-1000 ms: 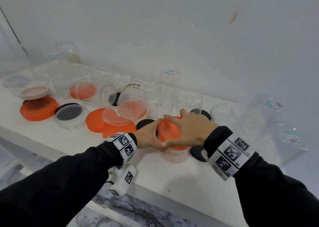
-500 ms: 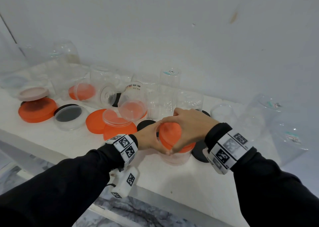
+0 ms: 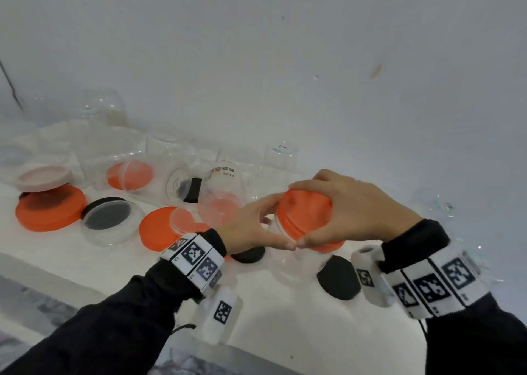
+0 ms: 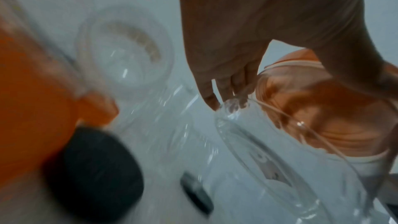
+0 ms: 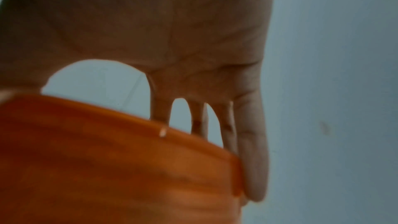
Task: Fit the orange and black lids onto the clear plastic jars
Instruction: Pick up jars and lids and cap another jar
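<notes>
On the white shelf a clear plastic jar (image 3: 289,263) carries an orange lid (image 3: 308,217), tilted a little to the left. My right hand (image 3: 342,212) grips the lid from above, fingers curled over its far rim and thumb on the near rim. My left hand (image 3: 265,229) holds the jar just under the lid, its thumb tip touching the right thumb. The left wrist view shows my fingers (image 4: 226,91) on the clear jar (image 4: 247,168). In the right wrist view my fingers (image 5: 252,151) wrap over the orange lid (image 5: 118,159).
Black lids (image 3: 339,277) (image 3: 248,255) lie beside the jar. Loose orange lids (image 3: 50,207) (image 3: 156,229), a pink lid (image 3: 42,176) and a shallow jar over a black lid (image 3: 109,222) lie left. Several clear jars (image 3: 281,160) line the wall. The shelf edge (image 3: 85,283) runs in front.
My right hand has turned on the orange lid, from lying flat across its top to wrapping over its rim. The lid now tilts. My left hand stays on the jar.
</notes>
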Tool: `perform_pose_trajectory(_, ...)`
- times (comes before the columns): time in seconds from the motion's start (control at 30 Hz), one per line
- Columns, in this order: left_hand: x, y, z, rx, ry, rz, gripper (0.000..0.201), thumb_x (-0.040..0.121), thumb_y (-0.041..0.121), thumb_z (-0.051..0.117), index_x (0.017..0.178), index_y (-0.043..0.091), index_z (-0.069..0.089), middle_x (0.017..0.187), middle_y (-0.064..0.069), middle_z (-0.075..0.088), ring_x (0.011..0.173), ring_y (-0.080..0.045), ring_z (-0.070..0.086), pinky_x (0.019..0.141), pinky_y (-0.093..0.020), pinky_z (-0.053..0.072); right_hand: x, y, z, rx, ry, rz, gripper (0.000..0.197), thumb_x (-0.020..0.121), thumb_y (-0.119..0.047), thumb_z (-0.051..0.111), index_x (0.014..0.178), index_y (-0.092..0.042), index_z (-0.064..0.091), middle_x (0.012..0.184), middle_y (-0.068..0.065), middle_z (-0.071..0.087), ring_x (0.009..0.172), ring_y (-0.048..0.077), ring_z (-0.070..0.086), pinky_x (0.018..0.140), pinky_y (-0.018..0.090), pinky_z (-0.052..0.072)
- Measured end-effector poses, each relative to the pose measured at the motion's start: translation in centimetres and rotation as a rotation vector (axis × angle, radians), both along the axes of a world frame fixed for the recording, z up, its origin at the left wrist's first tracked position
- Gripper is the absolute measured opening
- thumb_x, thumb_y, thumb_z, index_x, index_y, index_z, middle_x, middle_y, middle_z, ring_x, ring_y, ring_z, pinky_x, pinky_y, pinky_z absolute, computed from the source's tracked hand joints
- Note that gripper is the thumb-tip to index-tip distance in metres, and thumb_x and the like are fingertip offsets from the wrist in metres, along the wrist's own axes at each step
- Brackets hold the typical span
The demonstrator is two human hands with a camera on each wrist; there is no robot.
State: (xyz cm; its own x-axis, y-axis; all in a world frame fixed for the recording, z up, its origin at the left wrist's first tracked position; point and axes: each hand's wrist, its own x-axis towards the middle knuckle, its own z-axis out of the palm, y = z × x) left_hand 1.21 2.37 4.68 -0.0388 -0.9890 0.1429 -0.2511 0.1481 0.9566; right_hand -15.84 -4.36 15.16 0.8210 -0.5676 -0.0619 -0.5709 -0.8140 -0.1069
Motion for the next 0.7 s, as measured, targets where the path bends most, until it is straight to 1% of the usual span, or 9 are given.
perform_pose_trajectory(0.07,2.4,0.3,2.3,-0.105,-0.022,0.050,0.079,0.055,0.046,0.074,0.127,0.038,0.042,0.130,0.016,0.051,0.122,0.002,0.046,0.104,-0.025,0.038,1.3,-0.3,1.7,-0.005,-0.081,-0.013,0.087,0.056,-0.070,0.069,0.133,-0.052,0.031,0.119,-0.017,0.040,0.105,0.009,0.047,0.085,0.030,0.043)
perform_pose_trajectory(0.13,5.7,0.7,3.7,-0.199,-0.062,0.117,0.067,0.066,0.046,0.069,0.127,0.030,0.048,0.129,0.013,0.054,0.121,0.001,0.048,0.100,-0.024,0.041,3.1,-0.9,2.6,0.002,-0.188,-0.028,0.088,0.056,-0.068,0.069,0.133,-0.053,0.030,0.122,-0.018,0.037,0.107,0.009,0.046,0.087,0.031,0.044)
perform_pose_trajectory(0.23,11.8,1.2,3.9,-0.281,-0.174,0.342,0.035,0.078,0.041,0.067,0.110,0.030,0.058,0.114,0.016,0.063,0.109,0.004,0.055,0.096,-0.026,0.044,6.8,-2.1,2.5,-0.014,-0.354,-0.086,0.092,0.057,-0.061,0.073,0.136,-0.049,0.028,0.131,-0.012,0.032,0.114,0.013,0.043,0.090,0.035,0.044)
perform_pose_trajectory(0.27,13.9,1.4,3.7,-0.295,-0.256,0.411,0.031,0.078,0.045,0.063,0.105,0.030,0.059,0.110,0.018,0.063,0.105,0.005,0.055,0.095,-0.026,0.044,8.2,-2.5,2.2,-0.019,-0.397,-0.106,0.093,0.058,-0.058,0.075,0.138,-0.048,0.027,0.134,-0.009,0.030,0.117,0.015,0.041,0.091,0.038,0.044)
perform_pose_trajectory(0.37,19.8,1.5,2.5,-0.229,-0.590,0.459,0.049,0.074,0.061,0.045,0.108,0.028,0.059,0.109,0.018,0.058,0.103,0.003,0.050,0.096,-0.024,0.038,12.1,-3.7,1.2,-0.001,-0.480,-0.147,0.099,0.059,-0.049,0.080,0.141,-0.044,0.025,0.137,0.000,0.025,0.122,0.025,0.039,0.096,0.044,0.043)
perform_pose_trajectory(0.43,23.0,1.4,1.7,-0.170,-0.776,0.404,0.069,0.071,0.072,0.038,0.115,0.024,0.057,0.114,0.012,0.056,0.110,-0.006,0.048,0.095,-0.021,0.034,14.7,-4.6,0.9,0.016,-0.519,-0.182,0.099,0.059,-0.046,0.081,0.141,-0.041,0.026,0.137,0.002,0.023,0.122,0.029,0.038,0.099,0.046,0.042)
perform_pose_trajectory(0.5,25.5,1.1,1.1,-0.132,-0.903,0.324,0.097,0.060,0.090,0.025,0.122,0.021,0.054,0.122,0.005,0.055,0.117,-0.012,0.047,0.095,-0.021,0.031,17.1,-5.4,1.0,0.004,-0.555,-0.217,0.099,0.059,-0.045,0.082,0.141,-0.037,0.028,0.138,0.004,0.023,0.122,0.031,0.039,0.099,0.047,0.041)
perform_pose_trajectory(0.57,27.5,0.7,0.7,-0.057,-1.010,0.242,0.112,0.052,0.096,0.014,0.130,0.023,0.048,0.133,0.003,0.049,0.124,-0.014,0.041,0.101,-0.024,0.029,19.5,-6.1,1.3,-0.013,-0.561,-0.242,0.099,0.060,-0.045,0.082,0.142,-0.034,0.028,0.139,0.005,0.023,0.123,0.032,0.039,0.099,0.048,0.042)
perform_pose_trajectory(0.7,28.8,0.2,0.4,0.135,-1.141,0.048,0.118,0.044,0.093,0.035,0.144,0.031,0.024,0.152,0.008,0.023,0.138,-0.011,0.020,0.114,-0.032,0.013,24.2,-7.8,1.4,0.003,-0.478,-0.281,0.097,0.062,-0.044,0.082,0.142,-0.033,0.028,0.141,0.005,0.022,0.123,0.033,0.039,0.098,0.046,0.043)
